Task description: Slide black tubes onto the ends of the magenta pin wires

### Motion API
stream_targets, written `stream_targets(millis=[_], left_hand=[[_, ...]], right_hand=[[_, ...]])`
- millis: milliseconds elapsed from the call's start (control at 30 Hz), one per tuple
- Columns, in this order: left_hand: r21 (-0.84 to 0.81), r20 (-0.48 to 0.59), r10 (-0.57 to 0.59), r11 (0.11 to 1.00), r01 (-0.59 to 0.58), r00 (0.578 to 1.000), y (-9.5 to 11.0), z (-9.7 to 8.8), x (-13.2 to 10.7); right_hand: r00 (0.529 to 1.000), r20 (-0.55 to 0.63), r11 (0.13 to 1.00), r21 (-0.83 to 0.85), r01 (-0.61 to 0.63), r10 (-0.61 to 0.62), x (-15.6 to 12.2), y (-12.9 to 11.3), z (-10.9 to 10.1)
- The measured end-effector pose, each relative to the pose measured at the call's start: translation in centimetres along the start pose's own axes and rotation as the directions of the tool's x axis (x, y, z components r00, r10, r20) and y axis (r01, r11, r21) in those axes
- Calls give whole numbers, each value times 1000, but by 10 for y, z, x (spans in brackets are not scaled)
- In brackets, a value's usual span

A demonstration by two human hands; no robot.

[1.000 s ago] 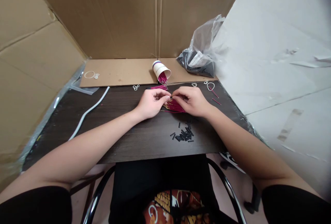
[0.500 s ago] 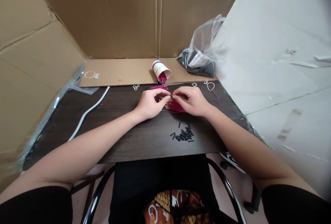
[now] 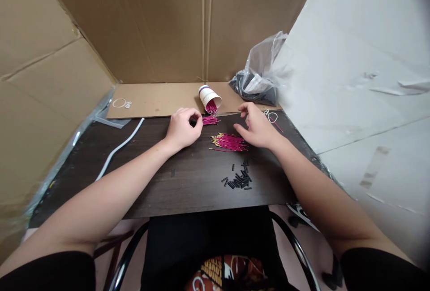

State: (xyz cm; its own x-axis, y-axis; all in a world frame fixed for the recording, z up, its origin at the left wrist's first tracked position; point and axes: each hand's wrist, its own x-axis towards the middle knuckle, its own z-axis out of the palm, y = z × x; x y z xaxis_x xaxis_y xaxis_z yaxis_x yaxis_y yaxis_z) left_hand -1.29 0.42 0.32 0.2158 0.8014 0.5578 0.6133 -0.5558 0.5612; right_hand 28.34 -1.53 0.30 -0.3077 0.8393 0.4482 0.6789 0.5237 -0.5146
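My left hand (image 3: 184,128) is closed in a pinch at the left end of a small bundle of magenta wires (image 3: 210,120). Whatever sits between thumb and forefinger is hidden; something dark shows inside the curl. My right hand (image 3: 254,126) hovers with fingers apart and nothing in them, just above and right of a larger pile of magenta wires with yellowish tips (image 3: 230,142). Nearer to me lies a heap of short black sleeves (image 3: 240,180). A small blurred dark piece (image 3: 173,173) shows on the table below my left forearm's wrist end.
A paper cup (image 3: 205,95) lies tipped with magenta wires in its mouth, on a cardboard strip (image 3: 157,98). A clear bag of black pieces (image 3: 257,87) stands at back right. White rubber bands (image 3: 273,117) and a grey tube (image 3: 117,148) lie toward the sides. Cardboard walls (image 3: 151,22) enclose the table.
My hands were together over the larger wire pile and have parted. The left moved left to the small bundle; the right moved right and opened. The larger pile is now uncovered.
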Motion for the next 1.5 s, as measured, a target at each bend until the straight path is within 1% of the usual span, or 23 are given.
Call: stream_targets(millis=[100, 167, 267, 333, 467, 600, 733, 800, 833, 900, 967, 1000, 1033, 1067, 1133, 1167, 1200, 1233, 1267, 1433, 1500], left_hand=[[24, 6, -6, 1000, 6, 1000, -4, 1, 1], [60, 15, -20, 998, 20, 1000, -4, 0, 1], [134, 26, -31, 991, 28, 999, -3, -2, 2], [183, 37, -31, 983, 24, 999, -3, -3, 2], [285, 90, -59, 958, 31, 994, -3, -4, 2], [323, 134, -61, 946, 14, 989, -4, -3, 2], [321, 123, -33, 947, -8, 992, -8, -2, 2], [300, 90, -1, 954, -26, 996, -5, -2, 1], [275, 71, 33, 960, -51, 997, -2, -2, 0], [178, 42, 133, 974, -139, 990, 9, -2, -4], [3, 65, 245, 969, -246, 967, 24, 1, -13], [-100, 110, 297, 953, -287, 949, 32, 2, -18], [-207, 185, 356, 925, -318, 916, 39, 4, -24], [-289, 277, 406, 900, -327, 871, 45, 6, -29], [-364, 438, 475, 870, -332, 763, 52, 9, -37], [-376, 489, 499, 861, -344, 715, 53, 10, -39], [-377, 520, 517, 853, -360, 680, 53, 11, -41], [-377, 535, 532, 846, -378, 657, 53, 11, -41], [-376, 540, 542, 840, -392, 644, 51, 12, -41], [-388, 537, 560, 828, -404, 631, 50, 11, -39], [-408, 543, 572, 820, -402, 615, 51, 11, -40]], right_hand=[[998, 64, 1000, -11, 13, -13, 1, -3, -4], [990, 136, 999, -26, 35, -31, 2, -5, -9], [958, 284, 998, -47, 46, -31, 4, -6, -20], [932, 360, 997, -63, 52, -26, 5, -4, -25], [899, 436, 991, -107, 81, -26, 6, 3, -26], [885, 466, 990, -133, 52, 16, 6, 8, -21], [880, 474, 988, -146, 51, 25, 5, 10, -18], [890, 455, 986, -156, 51, 26, 4, 10, -17], [901, 432, 986, -158, 46, 27, 4, 9, -16], [934, 357, 989, -143, 30, 24, 4, 7, -15], [964, 266, 994, -105, 30, -1, 4, 4, -15], [974, 225, 996, -82, 37, -18, 4, 2, -14], [982, 188, 997, -58, 45, -33, 5, 0, -14], [986, 157, 998, -35, 53, -47, 5, -2, -14], [993, 104, 998, -6, 63, -62, 6, -6, -14], [994, 83, 998, -4, 70, -70, 6, -7, -14], [994, 69, 997, -10, 81, -80, 6, -8, -13], [994, 63, 995, -18, 94, -93, 6, -9, -12], [992, 61, 994, -25, 108, -106, 6, -9, -11], [988, 75, 991, -21, 135, -133, 4, -11, -5], [987, 86, 990, -17, 139, -137, 4, -12, -4]])
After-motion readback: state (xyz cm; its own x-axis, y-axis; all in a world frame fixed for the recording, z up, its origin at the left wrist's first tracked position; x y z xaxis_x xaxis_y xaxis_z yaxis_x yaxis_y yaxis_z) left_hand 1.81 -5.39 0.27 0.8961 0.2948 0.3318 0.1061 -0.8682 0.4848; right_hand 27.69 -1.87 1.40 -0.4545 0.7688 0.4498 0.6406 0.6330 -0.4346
